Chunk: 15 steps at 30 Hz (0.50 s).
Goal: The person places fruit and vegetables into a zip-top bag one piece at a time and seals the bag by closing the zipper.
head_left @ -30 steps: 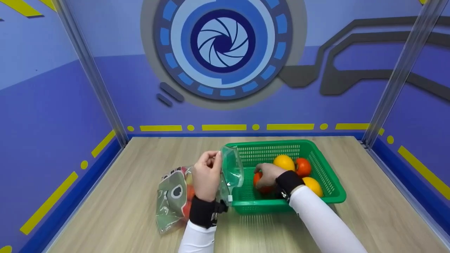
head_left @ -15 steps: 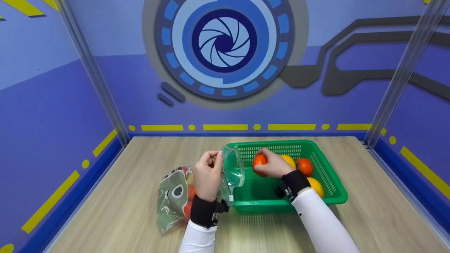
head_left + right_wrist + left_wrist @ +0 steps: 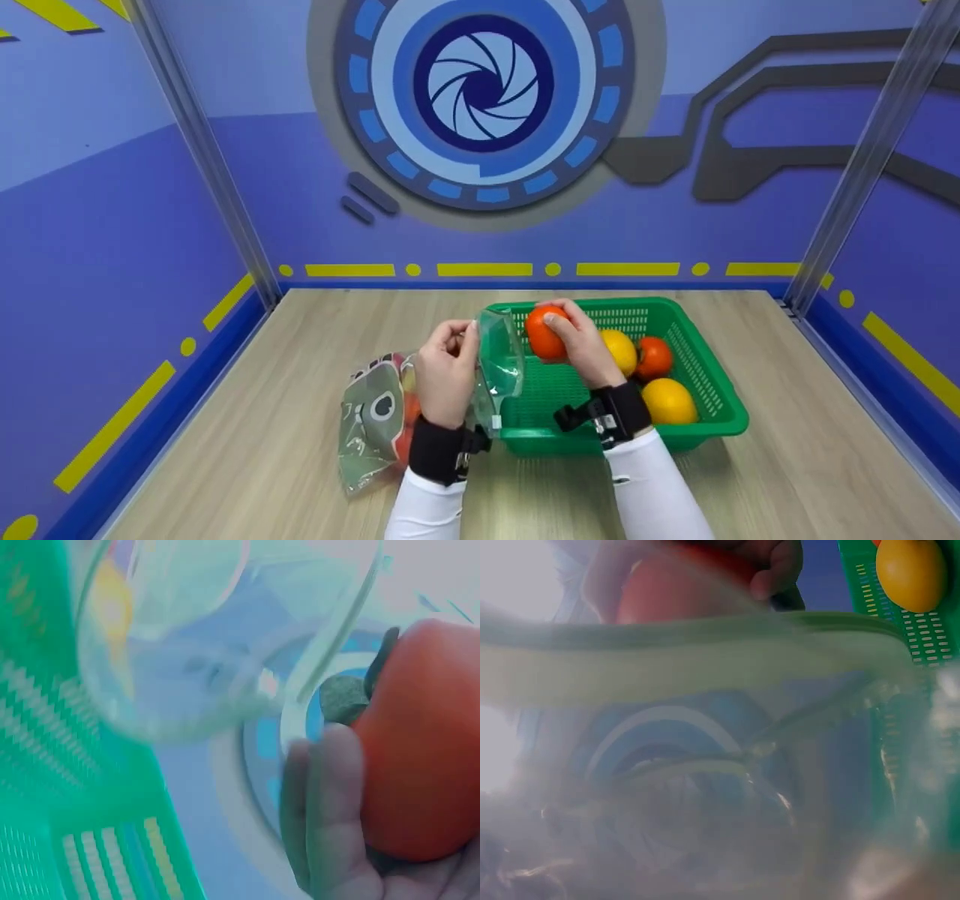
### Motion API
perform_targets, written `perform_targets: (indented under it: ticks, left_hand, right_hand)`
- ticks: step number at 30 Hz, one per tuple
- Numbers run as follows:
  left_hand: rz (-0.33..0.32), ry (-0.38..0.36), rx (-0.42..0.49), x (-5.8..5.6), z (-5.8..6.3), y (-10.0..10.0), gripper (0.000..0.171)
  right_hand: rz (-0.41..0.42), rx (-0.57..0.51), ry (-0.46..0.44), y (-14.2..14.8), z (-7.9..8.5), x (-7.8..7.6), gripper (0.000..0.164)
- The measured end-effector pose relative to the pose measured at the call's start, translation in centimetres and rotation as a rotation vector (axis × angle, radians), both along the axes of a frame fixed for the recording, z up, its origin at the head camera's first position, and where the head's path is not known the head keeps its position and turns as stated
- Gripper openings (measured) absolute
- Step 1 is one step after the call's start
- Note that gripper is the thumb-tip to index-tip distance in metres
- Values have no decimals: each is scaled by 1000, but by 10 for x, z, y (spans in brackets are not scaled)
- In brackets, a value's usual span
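An orange-red persimmon (image 3: 545, 334) is gripped by my right hand (image 3: 591, 349), thumb across its near side, raised above the left part of the green basket (image 3: 705, 360). Dark leafy sepals (image 3: 346, 697) show on the fruit in the right wrist view. My left hand (image 3: 446, 382) pinches the edge of a clear printed zip bag (image 3: 367, 442), whose mouth stands open toward the persimmon. Reddish fruit shows inside the bag, partly hidden by the left hand and wrist. Through the blurred plastic (image 3: 705, 667) in the left wrist view, the persimmon appears just beyond the bag's edge.
Inside the basket's right half lie two yellow-orange fruits (image 3: 669, 401) and another orange-red fruit (image 3: 655, 358). The basket and bag sit side by side on a wooden table (image 3: 247, 420). Blue-purple panels (image 3: 525, 232) wall in the back and sides.
My right hand has lifted the persimmon from the basket floor, up and slightly left to the bag's mouth, turning as it rose. The left hand and bag have stayed nearly still.
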<state>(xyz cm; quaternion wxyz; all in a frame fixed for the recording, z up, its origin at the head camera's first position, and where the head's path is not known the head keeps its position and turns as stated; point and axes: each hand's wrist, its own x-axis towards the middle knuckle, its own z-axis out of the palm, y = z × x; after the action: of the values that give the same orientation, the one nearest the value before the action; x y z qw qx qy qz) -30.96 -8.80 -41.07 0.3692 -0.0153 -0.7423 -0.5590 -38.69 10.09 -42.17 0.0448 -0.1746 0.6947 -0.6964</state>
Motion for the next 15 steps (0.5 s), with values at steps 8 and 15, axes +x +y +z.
perform_targets:
  ticks: [8, 15]
  left_hand:
    - [-24, -7, 20, 0, 0, 0, 10]
    - [-25, 33, 2, 0, 0, 1, 10]
  right_hand:
    - [33, -20, -1, -29, -5, 18, 40]
    - [44, 85, 94, -55, -13, 25, 36]
